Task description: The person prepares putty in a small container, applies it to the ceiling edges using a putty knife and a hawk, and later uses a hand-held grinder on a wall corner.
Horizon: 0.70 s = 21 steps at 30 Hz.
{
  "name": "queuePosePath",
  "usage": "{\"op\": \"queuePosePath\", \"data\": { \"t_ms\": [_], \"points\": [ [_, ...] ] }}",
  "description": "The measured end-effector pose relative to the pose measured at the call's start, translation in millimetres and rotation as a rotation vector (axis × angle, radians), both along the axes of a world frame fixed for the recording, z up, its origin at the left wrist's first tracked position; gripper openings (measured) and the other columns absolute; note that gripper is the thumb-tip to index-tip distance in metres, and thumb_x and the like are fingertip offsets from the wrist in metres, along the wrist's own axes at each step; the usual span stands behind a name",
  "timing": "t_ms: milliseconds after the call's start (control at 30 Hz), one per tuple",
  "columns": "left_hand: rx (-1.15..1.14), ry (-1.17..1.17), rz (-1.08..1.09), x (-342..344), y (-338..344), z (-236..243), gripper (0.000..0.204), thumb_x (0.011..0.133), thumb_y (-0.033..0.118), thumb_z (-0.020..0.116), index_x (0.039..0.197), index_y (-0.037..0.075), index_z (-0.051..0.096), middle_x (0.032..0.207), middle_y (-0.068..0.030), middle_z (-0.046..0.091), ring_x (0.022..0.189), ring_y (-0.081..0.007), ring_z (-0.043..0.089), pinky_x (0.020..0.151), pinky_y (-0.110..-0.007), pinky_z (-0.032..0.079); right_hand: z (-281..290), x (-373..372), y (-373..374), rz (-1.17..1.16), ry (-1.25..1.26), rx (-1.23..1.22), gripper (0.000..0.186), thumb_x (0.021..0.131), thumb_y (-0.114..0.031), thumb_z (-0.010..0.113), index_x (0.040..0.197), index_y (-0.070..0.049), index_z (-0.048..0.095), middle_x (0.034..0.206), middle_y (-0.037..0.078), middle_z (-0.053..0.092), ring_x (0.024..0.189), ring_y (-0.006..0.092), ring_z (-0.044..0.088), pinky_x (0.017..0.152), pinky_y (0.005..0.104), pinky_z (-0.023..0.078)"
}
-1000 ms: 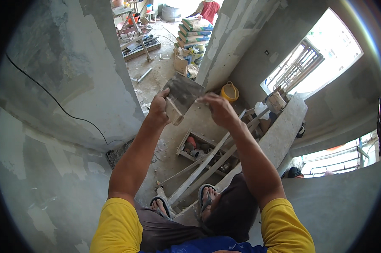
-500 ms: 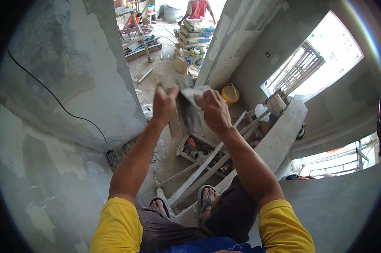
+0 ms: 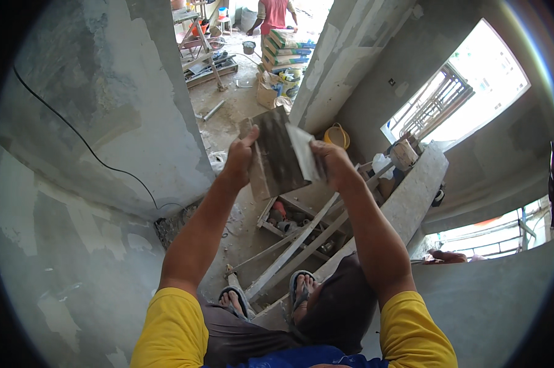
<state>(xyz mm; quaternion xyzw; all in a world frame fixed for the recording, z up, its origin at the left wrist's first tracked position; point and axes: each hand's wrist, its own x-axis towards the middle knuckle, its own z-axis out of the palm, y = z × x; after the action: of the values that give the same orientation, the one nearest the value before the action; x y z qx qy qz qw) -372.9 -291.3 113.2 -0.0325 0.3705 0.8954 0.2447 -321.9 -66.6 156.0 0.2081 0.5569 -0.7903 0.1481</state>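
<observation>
My left hand [image 3: 241, 156] grips the left side of a dark, smeared rectangular plate [image 3: 275, 153] with a pale edge, held over the gap between my forearms. My right hand [image 3: 333, 161] is closed on a light, flat blade [image 3: 300, 147] lying against the plate's right part; motion blur hides whether they touch. Below them, a wooden box [image 3: 266, 218] of mixed tools lies on the floor beside long pale boards [image 3: 289, 257]. My sandalled feet [image 3: 234, 302] are near the lower ends of the boards.
Plastered walls [image 3: 80, 184] flank me, with a dark cable on the left one. A wide plank [image 3: 412, 196] slants below a window at right; a yellow bucket [image 3: 337, 136] sits in the corner. Through the opening are stacked bags [image 3: 289, 40], a wooden stand [image 3: 206, 55] and a person in red [image 3: 274, 15].
The plate has turned more upright and the pale blade shows along its right side. Both hands have shifted, the right one rightward since half a second ago. The person in red moved left.
</observation>
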Motion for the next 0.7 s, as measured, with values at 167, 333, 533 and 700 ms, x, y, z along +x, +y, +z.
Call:
{"op": "queuePosePath", "data": {
  "t_ms": [167, 333, 533, 700],
  "points": [
    [0.086, -0.057, -0.143, 18, 14, 35, 0.036, 0.097, 0.03, 0.056, 0.119, 0.001, 0.055, 0.099, -0.009, 0.066, 0.082, -0.0205, 0.066, 0.075, -0.034, 0.056, -31, 0, -8, -0.138, -0.006, 0.327, 0.02, 0.093, -0.022, 0.063, 0.094, -0.001, 0.061, 0.079, 0.008, 0.064, 0.064, 0.0195, 0.062, 0.054, 0.0354, 0.049],
    [-0.645, 0.418, 0.633, 2, 7, 33, 0.037, 0.096, 0.03, 0.058, 0.112, -0.003, 0.053, 0.098, -0.0117, 0.065, 0.083, -0.0251, 0.064, 0.075, -0.039, 0.052, -8, 3, -12, -0.307, 0.424, 1.01, 0.019, 0.088, -0.016, 0.065, 0.093, 0.001, 0.056, 0.077, 0.014, 0.062, 0.067, 0.0253, 0.061, 0.061, 0.04, 0.046],
    [-1.111, 0.568, 0.752, 0, -1, 10, 0.036, 0.096, 0.025, 0.052, 0.12, 0.0, 0.04, 0.097, -0.0308, 0.064, 0.089, -0.0481, 0.063, 0.074, -0.052, 0.048, 15, 27, -61, -0.055, 1.133, 1.242, 0.014, 0.085, -0.009, 0.063, 0.091, -0.002, 0.053, 0.075, 0.017, 0.058, 0.074, 0.0372, 0.06, 0.066, 0.0445, 0.048],
    [-1.106, 0.656, 0.53, 21, 23, 31, 0.036, 0.098, 0.026, 0.05, 0.121, -0.001, 0.04, 0.097, -0.0324, 0.064, 0.09, -0.0488, 0.062, 0.075, -0.053, 0.049, 2, 15, -58, 0.005, 0.959, 1.256, 0.019, 0.084, -0.007, 0.062, 0.097, -0.003, 0.049, 0.081, 0.022, 0.059, 0.081, 0.0449, 0.058, 0.069, 0.0473, 0.046]
  ]
}}
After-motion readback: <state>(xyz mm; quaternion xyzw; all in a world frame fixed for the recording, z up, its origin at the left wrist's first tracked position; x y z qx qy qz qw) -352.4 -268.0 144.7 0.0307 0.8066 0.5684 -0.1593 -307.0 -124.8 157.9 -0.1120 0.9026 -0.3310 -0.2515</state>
